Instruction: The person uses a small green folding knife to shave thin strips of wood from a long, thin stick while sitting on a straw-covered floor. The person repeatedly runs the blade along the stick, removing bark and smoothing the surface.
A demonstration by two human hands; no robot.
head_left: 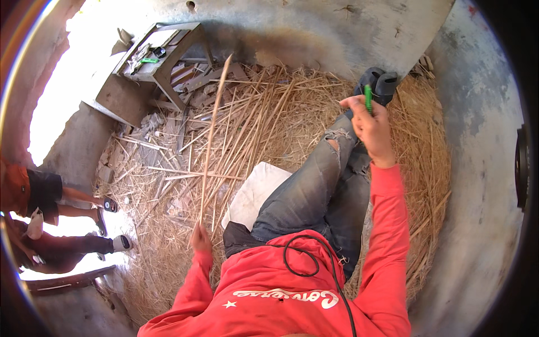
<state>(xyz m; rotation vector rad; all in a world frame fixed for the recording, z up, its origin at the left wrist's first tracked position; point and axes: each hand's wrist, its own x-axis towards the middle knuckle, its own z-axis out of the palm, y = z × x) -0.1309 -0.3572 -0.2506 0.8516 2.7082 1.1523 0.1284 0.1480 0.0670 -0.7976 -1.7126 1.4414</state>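
Observation:
My left hand [200, 237], low and left of my lap, is closed on the lower end of a long thin strip of wood or bamboo [212, 126]. The strip points up and away from me, its far tip near the wooden table. Out over my stretched legs, my right hand [370, 128] is raised and closed round a small bright green object [368, 96]. Only its end shows above the fingers, so I cannot make out its kind. The two hands are wide apart, and the green object does not touch the strip.
Loose strips [247, 121] and shavings [418, 168] cover the floor. A wooden table [149, 68] at the far left bears another green item [149, 60]. A pale slab [261, 182] lies beside my leg. Two people stand at the left by a bright opening. Walls curve round.

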